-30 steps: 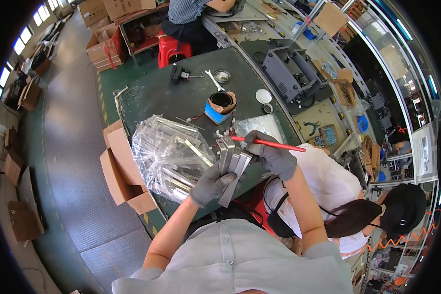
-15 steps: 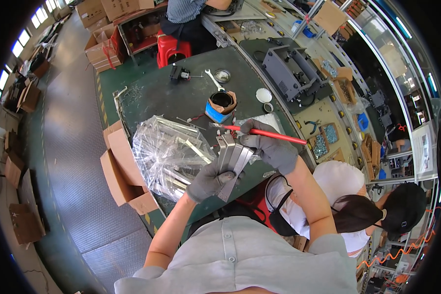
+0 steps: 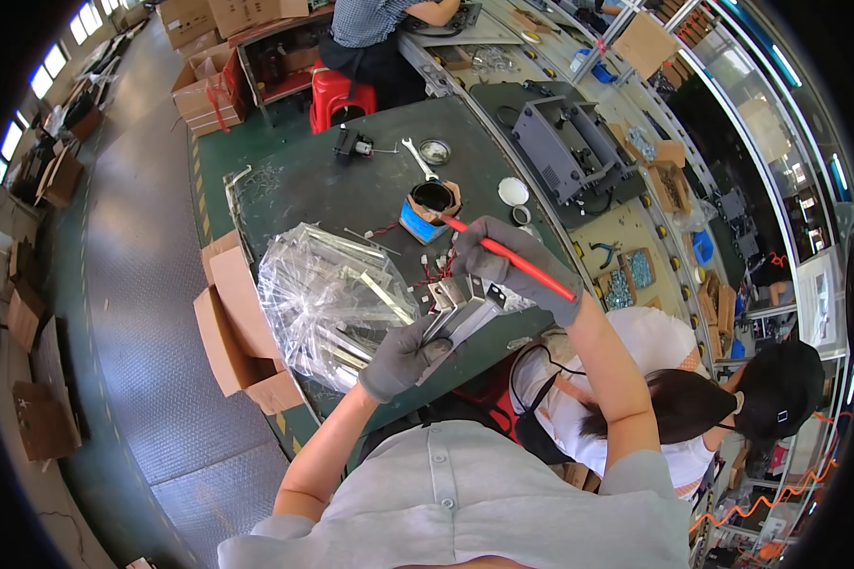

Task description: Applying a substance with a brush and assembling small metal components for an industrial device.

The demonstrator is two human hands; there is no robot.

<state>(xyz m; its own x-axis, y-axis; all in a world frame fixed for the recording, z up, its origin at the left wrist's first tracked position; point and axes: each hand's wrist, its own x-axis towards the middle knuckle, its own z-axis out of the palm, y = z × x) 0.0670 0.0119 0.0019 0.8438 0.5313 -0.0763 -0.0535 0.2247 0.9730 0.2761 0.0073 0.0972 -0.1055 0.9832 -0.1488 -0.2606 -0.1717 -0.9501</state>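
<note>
My left hand (image 3: 400,362), in a grey glove, is closed around the lower end of several silvery bent metal brackets (image 3: 470,321). They are held tilted just above the near part of the table. In my gloved right hand (image 3: 512,256) is a slim brush with a red handle (image 3: 547,279). Its front end points at a small tub with a blue side and torn cardboard rim (image 3: 419,226), dark inside. The tip is at the tub's near rim; I cannot tell whether it dips in. Right beside the brackets lie small connectors with red wires (image 3: 435,266).
Clear plastic wrapping (image 3: 327,303) with metal strips covers the table's left side, near an opened carton (image 3: 228,327). Beyond the tub lie a wrench (image 3: 417,158), a round tin (image 3: 435,152) and a small motor (image 3: 353,144). A person in white (image 3: 626,379) sits close at right.
My right hand has turned the brush, so its tip has gone from above the brackets to the tub's rim. The brackets have tilted further to the right.
</note>
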